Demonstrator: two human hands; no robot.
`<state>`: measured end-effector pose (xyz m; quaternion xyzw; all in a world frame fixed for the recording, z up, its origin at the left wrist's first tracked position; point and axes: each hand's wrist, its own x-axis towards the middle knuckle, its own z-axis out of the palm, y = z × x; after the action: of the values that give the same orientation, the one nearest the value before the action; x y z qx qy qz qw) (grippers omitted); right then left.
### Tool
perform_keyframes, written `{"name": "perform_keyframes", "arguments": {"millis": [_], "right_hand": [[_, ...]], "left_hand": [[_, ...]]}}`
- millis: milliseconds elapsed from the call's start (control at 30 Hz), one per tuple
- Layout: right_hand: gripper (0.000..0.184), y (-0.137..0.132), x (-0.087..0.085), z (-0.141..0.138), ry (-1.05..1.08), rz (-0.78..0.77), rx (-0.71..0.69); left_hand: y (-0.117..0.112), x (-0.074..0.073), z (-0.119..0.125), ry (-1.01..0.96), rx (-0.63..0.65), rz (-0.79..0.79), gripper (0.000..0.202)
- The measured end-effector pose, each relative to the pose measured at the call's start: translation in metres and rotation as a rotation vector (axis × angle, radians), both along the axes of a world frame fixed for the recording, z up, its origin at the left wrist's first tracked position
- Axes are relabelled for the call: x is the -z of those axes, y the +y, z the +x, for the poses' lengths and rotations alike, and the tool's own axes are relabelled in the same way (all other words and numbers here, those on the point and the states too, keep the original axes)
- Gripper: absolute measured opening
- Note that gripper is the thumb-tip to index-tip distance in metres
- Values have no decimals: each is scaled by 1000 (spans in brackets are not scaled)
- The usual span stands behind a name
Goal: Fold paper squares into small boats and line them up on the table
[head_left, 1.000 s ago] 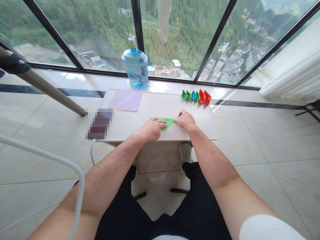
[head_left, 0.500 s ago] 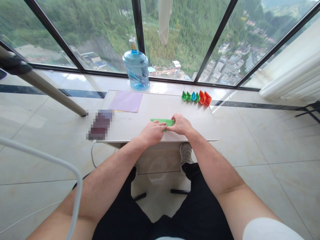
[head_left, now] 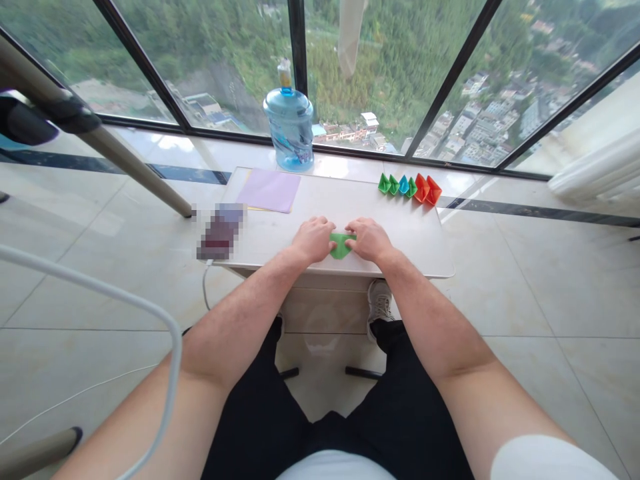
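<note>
A folded piece of green paper (head_left: 342, 247) lies near the front edge of the pale table (head_left: 320, 199), between my two hands. At its left end my left hand (head_left: 315, 239) grips it, thumb on the near face and fingers behind. My right hand (head_left: 369, 239) holds the opposite end in the same way. Part of the paper is hidden behind the fingers. Toward the back right of the table stands a row of small folded paper boats, with green ones (head_left: 384, 184), a blue one (head_left: 403, 185) and red ones (head_left: 433, 191).
Purple paper sheets (head_left: 270, 190) lie at the table's back left. A blurred-out device (head_left: 220, 233) with a white cable (head_left: 205, 287) sits at the left edge. Behind the table, a large blue water bottle (head_left: 289, 130) stands by the window. A beige pole (head_left: 135, 163) slants in from the left.
The left hand has moved off the paper's middle to its left end. The green paper now shows as a shorter, wider shape between both hands. The camera view has shifted slightly.
</note>
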<state>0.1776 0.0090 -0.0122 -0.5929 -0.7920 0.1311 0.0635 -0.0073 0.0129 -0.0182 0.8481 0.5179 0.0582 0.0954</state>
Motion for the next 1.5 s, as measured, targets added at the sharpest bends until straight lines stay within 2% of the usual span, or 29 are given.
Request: {"name": "perform_keyframes", "arguments": {"millis": [333,633,1000,1200,1367,1500], "right_hand": [[30,-1,-5,-4,-54,-22,-22],[31,-1,-8,-5,-123,-17,-61],[21,2,-1,0,-45,44,-104],[14,5,3,2,18,29,-110],[13,11,9,-3,54,48,-104],[11,14,12,6,96,39,-97]], "left_hand": [[-2,-2,0,16,12,-6,34],[-3,-2,1,34,13,2,35],[-7,-8,1,27,-5,23,28],[0,-1,-1,-86,-24,3,17],[9,7,-3,-171,-38,-27,25],[12,9,-11,-179,-32,-54,24]]}}
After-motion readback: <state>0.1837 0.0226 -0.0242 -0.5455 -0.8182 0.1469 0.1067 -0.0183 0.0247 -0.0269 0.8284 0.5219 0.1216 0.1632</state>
